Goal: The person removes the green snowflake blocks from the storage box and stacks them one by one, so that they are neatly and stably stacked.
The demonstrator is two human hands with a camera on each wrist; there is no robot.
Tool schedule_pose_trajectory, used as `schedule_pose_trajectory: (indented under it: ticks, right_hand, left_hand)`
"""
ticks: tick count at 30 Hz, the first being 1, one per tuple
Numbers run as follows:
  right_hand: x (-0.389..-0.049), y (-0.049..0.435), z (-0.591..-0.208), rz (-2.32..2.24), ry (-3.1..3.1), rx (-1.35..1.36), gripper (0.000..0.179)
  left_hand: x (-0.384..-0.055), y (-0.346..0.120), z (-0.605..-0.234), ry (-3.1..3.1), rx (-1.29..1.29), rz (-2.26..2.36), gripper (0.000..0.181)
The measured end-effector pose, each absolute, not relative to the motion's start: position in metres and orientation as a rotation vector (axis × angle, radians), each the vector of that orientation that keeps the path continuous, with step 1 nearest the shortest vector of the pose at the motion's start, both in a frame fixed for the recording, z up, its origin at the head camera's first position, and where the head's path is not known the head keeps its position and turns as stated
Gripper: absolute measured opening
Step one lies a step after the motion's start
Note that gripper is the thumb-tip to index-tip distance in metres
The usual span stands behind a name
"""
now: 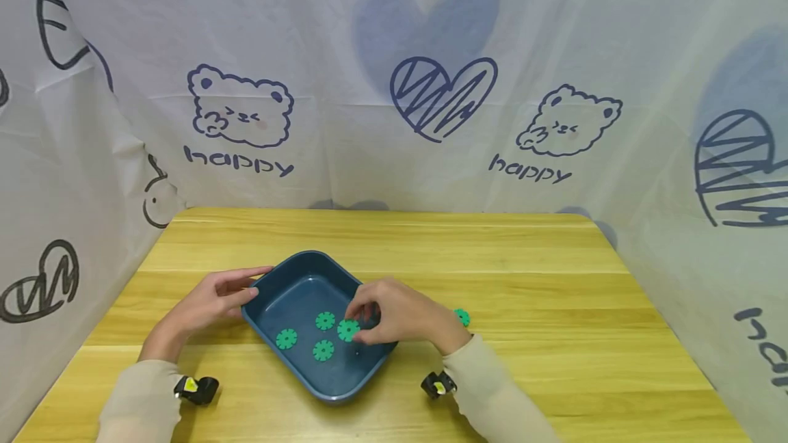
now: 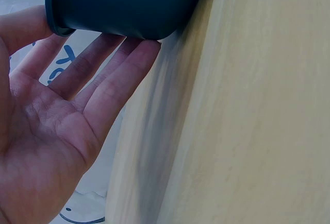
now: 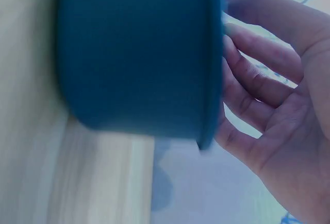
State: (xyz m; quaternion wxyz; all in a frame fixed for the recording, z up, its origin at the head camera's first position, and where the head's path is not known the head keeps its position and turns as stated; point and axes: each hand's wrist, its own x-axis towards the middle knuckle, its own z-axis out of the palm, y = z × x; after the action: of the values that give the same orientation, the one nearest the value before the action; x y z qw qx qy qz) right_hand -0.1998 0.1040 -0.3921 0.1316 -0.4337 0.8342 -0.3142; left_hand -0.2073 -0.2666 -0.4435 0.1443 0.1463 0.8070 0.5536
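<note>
A dark blue rectangular tub [image 1: 308, 378] stands on the table, turned cornerwise in the head view. My left hand [image 1: 206, 301] holds its left corner, thumb at the rim and fingers along the outer wall. The left wrist view shows those fingers fairly straight against the tub [image 2: 124, 7]. Over the tub's right side, my right hand [image 1: 394, 310] pinches a green notched building disc [image 1: 347, 331] between thumb and fingers. Several matching discs [image 1: 323, 351] lie on the tub floor. The tub wall hides the right fingertips in the right wrist view, where the hand [image 3: 278, 105] shows beyond the rim.
Another green notched disc [image 1: 462, 318] lies on the wooden table [image 1: 542, 354], just behind the right wrist. A white cloth with drawings [image 1: 345, 156] hangs behind the table and along both sides. Each wrist wears a small black camera [image 1: 197, 390].
</note>
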Motion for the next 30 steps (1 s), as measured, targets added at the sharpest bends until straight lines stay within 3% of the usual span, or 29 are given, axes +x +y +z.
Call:
schedule_pose_trajectory:
  ticks: [13, 30]
  right_hand:
    - [-0.205, 0.172, -0.39, -1.029, 2.552, -1.141, 0.017]
    - [-0.209, 0.237, -0.414, -0.951, 2.747, -0.976, 0.014]
  left_hand:
    - [-0.205, -0.267, -0.44, 2.338, 0.429, 1.593, 0.052]
    - [-0.207, -0.267, -0.445, 2.366, 0.429, 1.574, 0.052]
